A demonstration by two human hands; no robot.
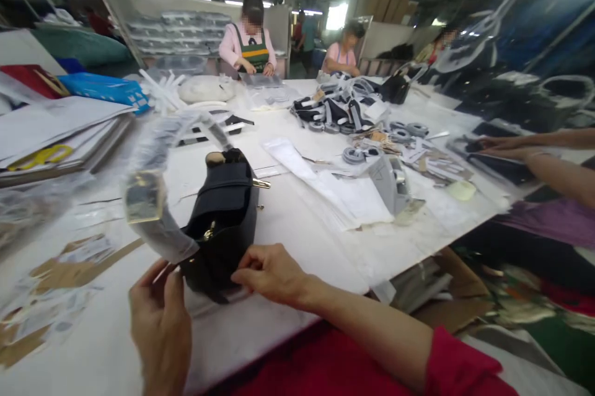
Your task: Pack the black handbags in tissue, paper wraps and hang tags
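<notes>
A black handbag [223, 198] stands on the white table in front of me, its mouth open and a gold-coloured clasp on its far side. Its strap [174, 228], wrapped in clear film with a gold-coloured buckle, arches up on the left. My left hand [162, 315] is closed at the bag's near left corner, just under the strap's end; part of its grip is hidden. With thumb and fingers pinched together, my right hand [269, 272] grips the bag's near right lower edge.
A grey tape dispenser [390, 185] sits on white sheets to the right. Beyond it lies a heap of grey and black straps [344, 105]. Yellow scissors [41, 157] rest on stacked boards at left. A co-worker's hands [511, 148] work at the right edge.
</notes>
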